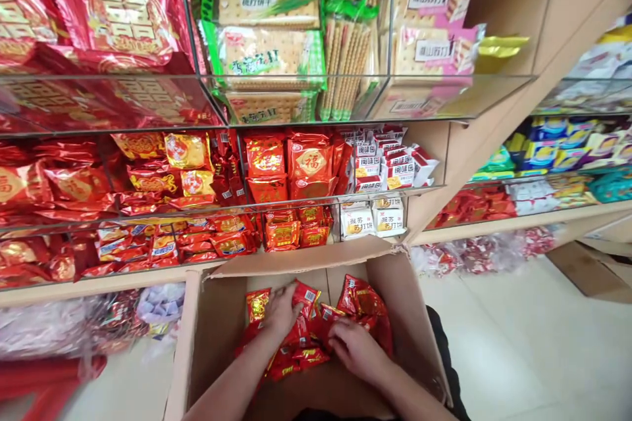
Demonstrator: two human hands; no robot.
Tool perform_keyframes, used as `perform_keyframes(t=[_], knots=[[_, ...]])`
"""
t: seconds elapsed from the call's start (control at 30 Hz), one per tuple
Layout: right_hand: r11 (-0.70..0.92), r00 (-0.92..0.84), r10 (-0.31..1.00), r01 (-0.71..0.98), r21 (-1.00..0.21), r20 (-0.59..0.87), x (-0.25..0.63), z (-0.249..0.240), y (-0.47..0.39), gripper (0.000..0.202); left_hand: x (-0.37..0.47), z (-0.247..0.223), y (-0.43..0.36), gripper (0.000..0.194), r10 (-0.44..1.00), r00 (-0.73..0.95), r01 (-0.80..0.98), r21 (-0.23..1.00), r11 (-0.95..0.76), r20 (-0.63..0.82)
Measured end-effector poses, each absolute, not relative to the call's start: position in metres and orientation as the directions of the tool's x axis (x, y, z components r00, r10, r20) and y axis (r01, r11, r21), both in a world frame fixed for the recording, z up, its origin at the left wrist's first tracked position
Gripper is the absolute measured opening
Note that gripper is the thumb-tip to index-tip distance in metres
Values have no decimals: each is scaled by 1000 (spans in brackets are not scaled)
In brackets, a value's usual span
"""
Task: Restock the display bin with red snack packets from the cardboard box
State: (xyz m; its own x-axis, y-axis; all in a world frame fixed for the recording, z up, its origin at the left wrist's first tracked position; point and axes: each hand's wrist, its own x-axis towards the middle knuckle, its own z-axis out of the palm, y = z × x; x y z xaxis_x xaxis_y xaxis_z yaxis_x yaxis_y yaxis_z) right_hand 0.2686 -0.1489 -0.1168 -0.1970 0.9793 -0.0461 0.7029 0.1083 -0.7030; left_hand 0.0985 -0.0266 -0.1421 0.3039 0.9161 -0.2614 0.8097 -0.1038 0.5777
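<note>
Both hands reach down into an open cardboard box (415, 316) holding several small red and gold snack packets (311, 356). My left hand (280, 310) is closed on a red snack packet (307, 295) with a barcode, its thumb against the near side. Beside its fingers lies a gold-faced packet (258, 306). My right hand (359, 348) has its fingers curled together among the packets; what they pinch, if anything, is hidden. A red plastic bag (368, 299) rests behind it against the box's right side.
Clear-fronted shelves rise behind the box, with red packets (311, 156), white packets (358, 220), green-edged crackers (269, 52) and pink-edged crackers (429, 49). Bagged goods (484, 253) lie under the right shelf. A cardboard piece (587, 270) and a red stool-like object (44, 381) are on the floor.
</note>
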Motion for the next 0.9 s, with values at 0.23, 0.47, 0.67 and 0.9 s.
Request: perform_keyframes(t=[0.23,0.47,0.67,0.9], knots=[[17,-51,998,648,-762,-21,276,-117,-146,34,109,-121,-45,34,915,219,601,786,147,-338],[82,-29,997,465,-881,77,270,-78,-148,33,121,-65,-81,46,738,397,338,834,435,-546],[-226,151,955,-193,-955,-256,265,-53,-158,29,117,-32,-76,33,800,504,146,946,291,-324],[-238,164,956,-43,-970,-241,263,-39,-168,31,122,-27,-80,31,867,403,135,956,262,-295]])
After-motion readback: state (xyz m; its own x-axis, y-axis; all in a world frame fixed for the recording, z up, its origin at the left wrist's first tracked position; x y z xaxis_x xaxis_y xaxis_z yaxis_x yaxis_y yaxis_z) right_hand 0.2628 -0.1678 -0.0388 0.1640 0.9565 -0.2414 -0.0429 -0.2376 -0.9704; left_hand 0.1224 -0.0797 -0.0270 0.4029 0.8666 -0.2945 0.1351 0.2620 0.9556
